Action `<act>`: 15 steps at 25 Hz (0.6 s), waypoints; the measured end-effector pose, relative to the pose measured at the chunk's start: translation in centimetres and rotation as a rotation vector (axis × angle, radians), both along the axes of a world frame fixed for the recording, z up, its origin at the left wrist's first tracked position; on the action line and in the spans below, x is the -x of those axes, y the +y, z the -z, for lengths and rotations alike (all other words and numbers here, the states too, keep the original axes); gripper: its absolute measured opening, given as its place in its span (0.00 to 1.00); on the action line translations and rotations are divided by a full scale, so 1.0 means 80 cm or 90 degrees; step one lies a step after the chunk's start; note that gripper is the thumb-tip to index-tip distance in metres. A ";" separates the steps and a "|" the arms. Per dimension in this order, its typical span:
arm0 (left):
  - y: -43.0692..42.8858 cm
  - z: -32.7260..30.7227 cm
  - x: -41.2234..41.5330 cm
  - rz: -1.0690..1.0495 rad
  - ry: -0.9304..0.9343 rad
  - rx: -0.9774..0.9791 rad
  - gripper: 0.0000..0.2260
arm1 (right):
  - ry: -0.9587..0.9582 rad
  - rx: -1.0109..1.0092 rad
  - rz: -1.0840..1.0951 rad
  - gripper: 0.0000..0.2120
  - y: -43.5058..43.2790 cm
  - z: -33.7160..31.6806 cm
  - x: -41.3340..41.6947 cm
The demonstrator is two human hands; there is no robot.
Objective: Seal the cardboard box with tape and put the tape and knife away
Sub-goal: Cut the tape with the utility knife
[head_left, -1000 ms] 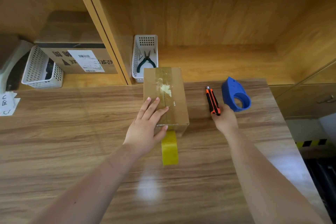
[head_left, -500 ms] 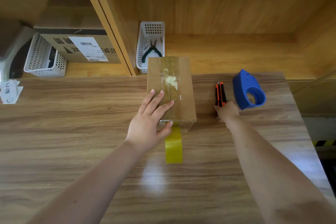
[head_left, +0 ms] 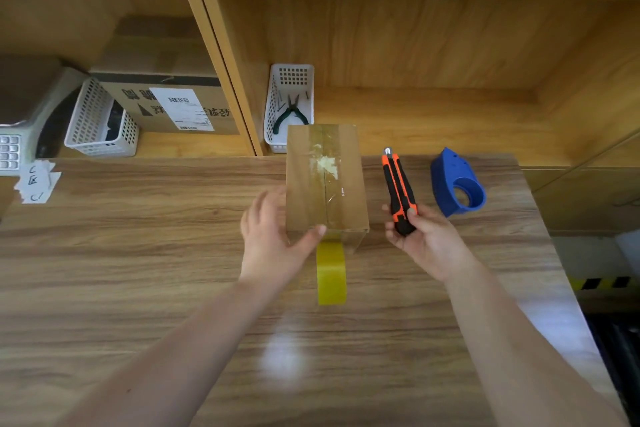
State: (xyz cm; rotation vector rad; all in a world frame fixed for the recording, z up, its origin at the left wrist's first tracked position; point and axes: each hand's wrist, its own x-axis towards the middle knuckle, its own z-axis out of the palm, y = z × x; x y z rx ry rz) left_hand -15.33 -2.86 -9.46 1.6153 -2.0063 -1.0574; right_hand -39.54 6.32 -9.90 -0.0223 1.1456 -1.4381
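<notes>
Head view: my left hand (head_left: 273,239), fingers spread, braces the near left corner of the cardboard box (head_left: 325,180) so the taped seam stays taut. My right hand (head_left: 424,236) grips the knife (head_left: 399,189), positioned to cut the yellow tape roll (head_left: 331,272) hanging at the box's front. The blue dispenser (head_left: 455,182) lies beside it.

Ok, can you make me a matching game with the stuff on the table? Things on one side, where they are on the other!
Things:
1. knife
2. tape dispenser
3. pliers
4. yellow tape

Places:
A. in the white basket
B. hanging from the cardboard box onto the table
C. in the right hand
D. on the table, far right

Pairs: 1-C, 2-D, 3-A, 4-B
</notes>
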 end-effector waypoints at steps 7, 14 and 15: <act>0.074 0.019 0.007 -0.161 0.169 -0.497 0.22 | -0.032 0.082 -0.098 0.20 0.063 -0.042 -0.047; 0.092 0.022 0.020 -0.117 0.160 -0.393 0.19 | 0.266 -0.010 -0.193 0.18 0.077 -0.042 -0.050; 0.092 0.023 0.021 -0.116 0.163 -0.395 0.19 | 0.303 -0.021 -0.203 0.17 0.078 -0.040 -0.049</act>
